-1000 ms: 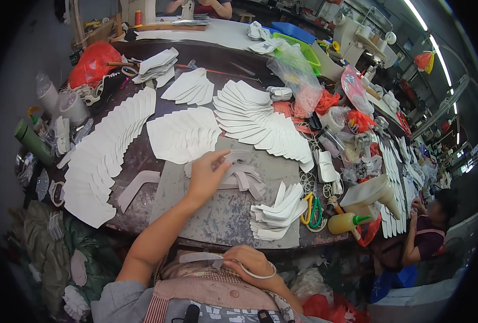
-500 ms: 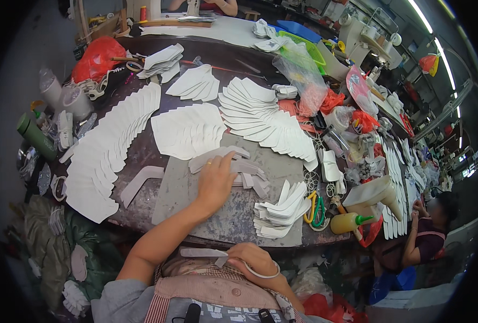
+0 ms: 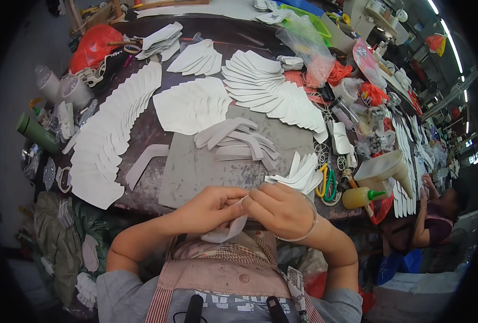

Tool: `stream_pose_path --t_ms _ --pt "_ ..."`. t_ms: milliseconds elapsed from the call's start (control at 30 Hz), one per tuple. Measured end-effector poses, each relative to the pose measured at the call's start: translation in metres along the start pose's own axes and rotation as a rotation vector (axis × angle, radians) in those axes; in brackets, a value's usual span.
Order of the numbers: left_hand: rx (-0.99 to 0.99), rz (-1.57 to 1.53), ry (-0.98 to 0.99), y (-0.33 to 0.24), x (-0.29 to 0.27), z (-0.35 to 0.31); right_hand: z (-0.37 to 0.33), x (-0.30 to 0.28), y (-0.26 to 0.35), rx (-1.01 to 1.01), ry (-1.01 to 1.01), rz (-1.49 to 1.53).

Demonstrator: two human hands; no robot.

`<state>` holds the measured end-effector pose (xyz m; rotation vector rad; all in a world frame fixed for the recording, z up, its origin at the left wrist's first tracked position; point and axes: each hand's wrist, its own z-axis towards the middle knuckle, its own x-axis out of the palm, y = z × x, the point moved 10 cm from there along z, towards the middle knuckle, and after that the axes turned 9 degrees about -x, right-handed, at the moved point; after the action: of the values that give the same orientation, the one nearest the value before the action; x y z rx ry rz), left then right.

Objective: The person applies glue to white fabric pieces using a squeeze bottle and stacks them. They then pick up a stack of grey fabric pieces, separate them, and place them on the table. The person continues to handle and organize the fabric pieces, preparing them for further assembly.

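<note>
Close in front of my apron, a pale curved cut piece [image 3: 225, 232] hangs between my two hands. My left hand [image 3: 209, 209] pinches its upper edge, with thumb and fingers closed. The right hand [image 3: 285, 211], with a bangle at its wrist, is also closed on that edge, fingertips nearly touching the left's. Just beyond them, a loose pile of pale grey curved pieces [image 3: 244, 141] rests on a grey board [image 3: 188, 177]. A stack of white curved pieces [image 3: 299, 172] is partly hidden behind my right hand. One bent strip [image 3: 145, 162] lies left of the board.
Fanned white pieces [image 3: 99, 142] spread along the left, with more fans [image 3: 190, 106] behind the board. Green-and-yellow-handled scissors [image 3: 328, 183], a yellow squeeze bottle [image 3: 356, 198] and a red bag [image 3: 96, 47] stand around. Another person [image 3: 438, 218] sits at far right.
My left hand has come back from the pile on the board to meet my right hand. Both now grip the curved piece. The view has tilted down somewhat.
</note>
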<state>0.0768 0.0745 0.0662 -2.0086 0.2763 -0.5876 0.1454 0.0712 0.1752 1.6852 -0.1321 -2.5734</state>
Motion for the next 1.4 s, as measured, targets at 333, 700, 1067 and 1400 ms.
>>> stream_pose_path --t_ms 333,700,1067,1400 --pt "0.035 -0.278 -0.251 0.039 -0.035 -0.016 -0.007 0.038 0.009 0.027 -0.341 -0.027" --pt "0.074 0.845 -1.37 0.042 -0.22 -0.139 -0.051 0.09 0.017 0.235 -0.08 0.883" --pt "0.712 1.087 -1.351 -0.054 -0.109 -0.111 0.073 0.046 0.098 -0.397 0.0 1.701" --pt "0.821 1.147 -1.185 -0.041 -0.074 -0.087 0.009 0.017 0.097 -0.378 0.07 1.473"
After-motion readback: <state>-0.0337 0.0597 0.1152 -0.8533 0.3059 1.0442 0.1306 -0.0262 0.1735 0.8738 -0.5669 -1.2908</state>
